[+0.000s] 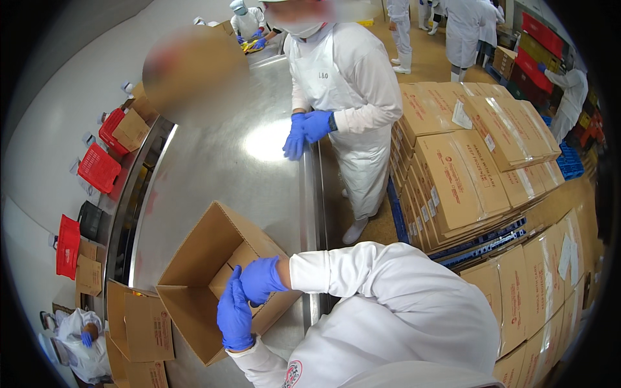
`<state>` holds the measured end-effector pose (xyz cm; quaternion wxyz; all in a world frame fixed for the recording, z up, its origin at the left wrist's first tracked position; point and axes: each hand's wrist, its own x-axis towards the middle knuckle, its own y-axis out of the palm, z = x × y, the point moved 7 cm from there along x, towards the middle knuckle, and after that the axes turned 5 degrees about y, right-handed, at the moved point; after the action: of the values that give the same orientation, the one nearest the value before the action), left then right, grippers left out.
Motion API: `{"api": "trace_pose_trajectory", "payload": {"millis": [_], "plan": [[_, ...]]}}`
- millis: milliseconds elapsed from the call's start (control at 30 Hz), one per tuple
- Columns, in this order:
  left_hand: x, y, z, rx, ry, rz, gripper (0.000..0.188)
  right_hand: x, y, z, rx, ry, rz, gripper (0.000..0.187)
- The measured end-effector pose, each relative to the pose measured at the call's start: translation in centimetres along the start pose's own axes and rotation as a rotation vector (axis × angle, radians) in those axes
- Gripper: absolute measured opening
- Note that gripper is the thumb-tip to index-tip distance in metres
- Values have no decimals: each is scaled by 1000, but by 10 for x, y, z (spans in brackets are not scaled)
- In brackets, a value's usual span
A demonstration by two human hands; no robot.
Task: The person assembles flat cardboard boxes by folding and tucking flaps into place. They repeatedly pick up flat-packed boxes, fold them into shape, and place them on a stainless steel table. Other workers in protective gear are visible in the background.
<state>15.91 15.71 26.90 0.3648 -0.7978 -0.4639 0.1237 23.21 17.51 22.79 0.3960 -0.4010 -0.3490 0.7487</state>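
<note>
My left hand [234, 315] and my right hand [261, 280], both in blue gloves, meet over an open cardboard box [200, 246]. The fingers of both are drawn together, one hand against the other, and no object shows in them. Under them the box stands with its opening toward me; its inner walls and part of the bottom show, while my hands and sleeve cover its near right part. It rests on a steel table [194, 181].
Across the table's right edge stands a co-worker [349, 97] with gloved hands together. Stacked sealed cartons [453, 174] fill a blue pallet on the right. More open boxes [145, 326] are at the lower left. Red crates [99, 167] line the left side.
</note>
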Motion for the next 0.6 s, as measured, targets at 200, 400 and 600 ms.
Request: {"api": "trace_pose_trajectory", "payload": {"millis": [200, 400, 600], "plan": [[-2, -1, -18, 191, 218, 30, 49, 0, 1, -7, 97, 9, -95, 24], [-6, 1, -25, 213, 241, 45, 53, 0, 6, -9, 159, 17, -84, 25], [-5, 2, -25, 105, 195, 66, 57, 0, 9, -13, 101, 32, -89, 24]]}}
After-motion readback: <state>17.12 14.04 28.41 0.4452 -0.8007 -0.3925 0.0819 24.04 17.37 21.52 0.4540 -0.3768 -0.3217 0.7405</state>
